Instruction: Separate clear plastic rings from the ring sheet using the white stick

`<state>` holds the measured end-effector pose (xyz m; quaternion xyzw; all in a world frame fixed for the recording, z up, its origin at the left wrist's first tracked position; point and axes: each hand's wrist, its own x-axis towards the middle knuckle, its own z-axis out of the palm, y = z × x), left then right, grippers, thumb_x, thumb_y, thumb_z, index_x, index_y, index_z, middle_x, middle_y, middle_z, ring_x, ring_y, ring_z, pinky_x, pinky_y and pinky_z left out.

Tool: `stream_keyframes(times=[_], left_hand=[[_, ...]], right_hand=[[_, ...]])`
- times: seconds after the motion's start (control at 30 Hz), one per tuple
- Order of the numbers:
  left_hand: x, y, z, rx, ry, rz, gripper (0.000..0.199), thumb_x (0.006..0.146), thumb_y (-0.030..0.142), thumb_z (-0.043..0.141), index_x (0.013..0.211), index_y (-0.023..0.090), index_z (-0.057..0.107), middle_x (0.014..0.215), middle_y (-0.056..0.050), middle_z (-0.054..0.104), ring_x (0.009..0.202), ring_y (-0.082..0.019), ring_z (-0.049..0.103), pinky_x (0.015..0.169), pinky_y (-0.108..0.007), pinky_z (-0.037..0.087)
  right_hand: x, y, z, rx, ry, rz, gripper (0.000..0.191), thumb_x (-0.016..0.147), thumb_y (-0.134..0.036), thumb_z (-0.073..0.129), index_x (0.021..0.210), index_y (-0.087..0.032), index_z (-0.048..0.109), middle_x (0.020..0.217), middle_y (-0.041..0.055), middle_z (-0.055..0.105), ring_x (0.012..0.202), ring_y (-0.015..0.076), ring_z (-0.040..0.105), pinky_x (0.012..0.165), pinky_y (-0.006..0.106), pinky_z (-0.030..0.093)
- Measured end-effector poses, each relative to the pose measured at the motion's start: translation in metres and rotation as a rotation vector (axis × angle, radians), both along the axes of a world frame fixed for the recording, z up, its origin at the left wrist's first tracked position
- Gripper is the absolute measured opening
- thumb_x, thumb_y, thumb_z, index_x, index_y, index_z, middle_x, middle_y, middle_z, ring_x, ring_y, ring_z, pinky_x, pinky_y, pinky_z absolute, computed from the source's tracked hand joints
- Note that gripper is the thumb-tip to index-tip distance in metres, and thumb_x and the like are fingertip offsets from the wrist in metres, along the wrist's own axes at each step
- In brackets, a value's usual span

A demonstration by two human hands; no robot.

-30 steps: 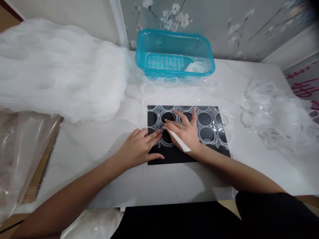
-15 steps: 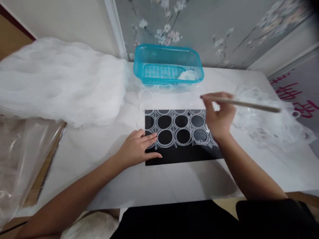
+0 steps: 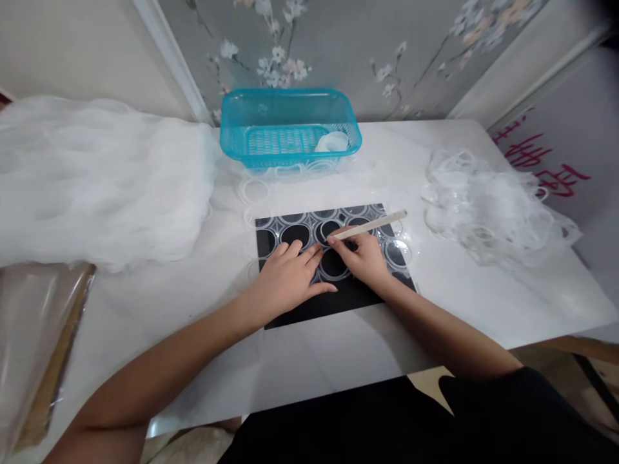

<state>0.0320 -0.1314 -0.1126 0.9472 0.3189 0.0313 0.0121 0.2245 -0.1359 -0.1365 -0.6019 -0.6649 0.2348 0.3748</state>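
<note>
A clear plastic sheet with rows of round white-edged rings (image 3: 397,253) lies over a black mat (image 3: 329,308) on the white table. My left hand (image 3: 285,280) rests flat on the sheet, fingers apart, holding it against the mat. Close beside those fingertips, my right hand (image 3: 363,259) pinches a thin, pale, stick-like tool (image 3: 374,225). Its lower end points down at a ring near the sheet's middle; the exact tip is too small to make out. Part of the sheet is hidden under both hands.
Behind the mat stands a blue plastic basket (image 3: 290,158) with a few white round pieces (image 3: 333,142) inside. A large stack of whitish sheets (image 3: 97,187) fills the left. Tangled clear ring scraps (image 3: 488,206) lie at the right. A plastic-wrapped board (image 3: 43,348) is at the front left.
My right hand has come left and down with the tool, from the sheet's right side to beside my left fingers. The mat and sheet now sit at a slight angle.
</note>
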Motion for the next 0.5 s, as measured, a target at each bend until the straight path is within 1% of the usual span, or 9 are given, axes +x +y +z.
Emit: stream_keyframes(times=[0.1, 0.23, 0.4, 0.5], left_hand=[[0.0013, 0.0023, -0.0020, -0.011, 0.010, -0.003, 0.073, 0.090, 0.066, 0.027, 0.132, 0.012, 0.053, 0.135, -0.006, 0.055, 0.102, -0.027, 0.046, 0.081, -0.038, 0.034], [-0.0012, 0.0015, -0.0027, -0.012, 0.013, -0.014, 0.071, 0.091, 0.064, 0.027, 0.131, 0.012, 0.054, 0.136, -0.006, 0.054, 0.102, -0.028, 0.046, 0.080, -0.039, 0.033], [-0.0021, 0.0002, -0.0029, -0.009, 0.029, -0.021, 0.070, 0.091, 0.063, 0.029, 0.134, 0.011, 0.051, 0.137, -0.007, 0.052, 0.102, -0.028, 0.046, 0.079, -0.039, 0.034], [-0.0023, -0.0001, -0.0033, -0.012, 0.031, -0.026, 0.070, 0.091, 0.062, 0.031, 0.134, 0.011, 0.051, 0.138, -0.008, 0.052, 0.102, -0.028, 0.046, 0.079, -0.039, 0.034]], right_hand=[[-0.0002, -0.0006, 0.0001, 0.006, -0.017, 0.003, 0.018, 0.087, -0.032, 0.057, 0.083, -0.022, 0.070, 0.088, 0.0040, 0.073, 0.086, 0.0203, 0.068, 0.079, 0.034, 0.051], [-0.0010, -0.0012, 0.0001, 0.017, -0.035, -0.002, 0.017, 0.087, -0.032, 0.057, 0.083, -0.022, 0.070, 0.088, 0.0046, 0.073, 0.087, 0.0213, 0.067, 0.080, 0.036, 0.051], [-0.0014, -0.0008, 0.0003, 0.004, -0.037, -0.011, 0.017, 0.087, -0.033, 0.057, 0.084, -0.023, 0.070, 0.088, 0.0045, 0.073, 0.088, 0.0223, 0.066, 0.079, 0.037, 0.051], [-0.0006, -0.0005, -0.0014, 0.022, -0.057, 0.009, 0.017, 0.087, -0.032, 0.056, 0.083, -0.023, 0.069, 0.088, 0.0041, 0.073, 0.089, 0.0224, 0.066, 0.081, 0.037, 0.050]])
